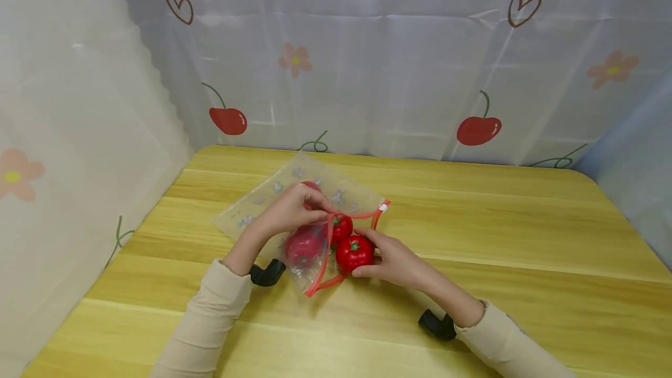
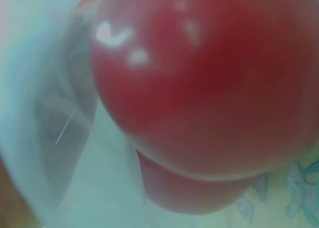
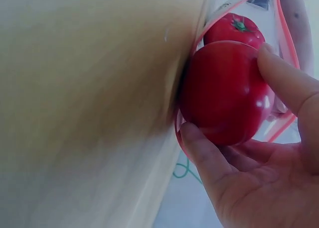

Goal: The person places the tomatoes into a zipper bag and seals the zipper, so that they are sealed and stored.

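Note:
A clear slider bag (image 1: pixel 247 206) with a red zip edge lies on the table, its mouth spread toward the right. My left hand (image 1: pixel 294 209) pinches the upper lip of that mouth. Between thumb and fingers, my right hand (image 1: pixel 396 258) grips a red tomato (image 1: pixel 354 254) at the opening; the right wrist view shows the same tomato (image 3: pixel 224 93) with the red edge around it. Just behind it, inside the bag, sits another tomato (image 1: pixel 342 227) with a green stem top. More red tomatoes (image 1: pixel 304 248) show through the plastic, large in the left wrist view (image 2: pixel 199 78).
The wooden table (image 1: pixel 499 220) extends to both sides of the bag. A white slider (image 1: pixel 383 207) sits at the bag's far corner. Behind the table hangs a curtain (image 1: pixel 367 74) printed with cherries and flowers. Black wrist-worn pieces (image 1: pixel 268 273) show beside both sleeves.

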`<state>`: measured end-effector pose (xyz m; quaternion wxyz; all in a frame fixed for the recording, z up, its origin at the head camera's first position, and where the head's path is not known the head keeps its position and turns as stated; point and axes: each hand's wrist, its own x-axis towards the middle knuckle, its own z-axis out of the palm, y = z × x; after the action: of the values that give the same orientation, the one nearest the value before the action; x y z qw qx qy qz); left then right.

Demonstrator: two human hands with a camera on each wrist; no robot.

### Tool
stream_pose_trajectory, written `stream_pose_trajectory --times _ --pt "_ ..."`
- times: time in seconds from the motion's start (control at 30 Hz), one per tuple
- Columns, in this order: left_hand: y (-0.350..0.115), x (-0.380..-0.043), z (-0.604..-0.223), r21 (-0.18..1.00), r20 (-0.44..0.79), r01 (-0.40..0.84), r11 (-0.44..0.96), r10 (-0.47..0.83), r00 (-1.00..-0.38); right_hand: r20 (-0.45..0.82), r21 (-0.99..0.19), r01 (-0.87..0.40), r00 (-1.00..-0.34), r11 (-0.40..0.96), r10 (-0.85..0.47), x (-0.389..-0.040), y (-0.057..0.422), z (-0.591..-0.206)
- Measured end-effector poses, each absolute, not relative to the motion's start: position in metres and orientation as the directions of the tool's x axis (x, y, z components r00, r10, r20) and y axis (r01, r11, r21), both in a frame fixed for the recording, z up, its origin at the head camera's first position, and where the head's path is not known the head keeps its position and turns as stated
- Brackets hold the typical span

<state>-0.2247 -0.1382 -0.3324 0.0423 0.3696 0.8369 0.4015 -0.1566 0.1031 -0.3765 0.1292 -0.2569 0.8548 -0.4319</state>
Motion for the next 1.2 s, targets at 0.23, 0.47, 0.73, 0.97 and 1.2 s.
stream_pose_trajectory --times 0.23,0.47,0.73,0.97,1.2 --pt "-0.138 -0.225 -0.332 0.705 0.225 0.583 0.405 0.651 -0.725 0.019 -0.789 -0.358 -0.826 0.499 -0.563 -0.151 0.112 -0.372" --pt "-0.138 -0.224 -0.330 0.701 0.227 0.584 0.409 0.649 -0.726 0.058 -0.748 -0.409 -0.824 0.522 -0.563 -0.152 0.112 -0.371" --pt "-0.138 -0.223 -0.331 0.699 0.214 0.580 0.419 0.650 -0.729 0.061 -0.755 -0.412 -0.818 0.509 -0.571 -0.158 0.101 -0.375" --pt "-0.137 -0.223 -0.330 0.707 0.210 0.577 0.408 0.658 -0.723 0.064 -0.792 -0.390 -0.818 0.469 -0.571 -0.163 0.095 -0.377" --pt "-0.136 -0.224 -0.332 0.711 0.211 0.585 0.391 0.675 -0.707 0.061 -0.809 -0.379 -0.814 0.449 -0.577 -0.168 0.090 -0.378"
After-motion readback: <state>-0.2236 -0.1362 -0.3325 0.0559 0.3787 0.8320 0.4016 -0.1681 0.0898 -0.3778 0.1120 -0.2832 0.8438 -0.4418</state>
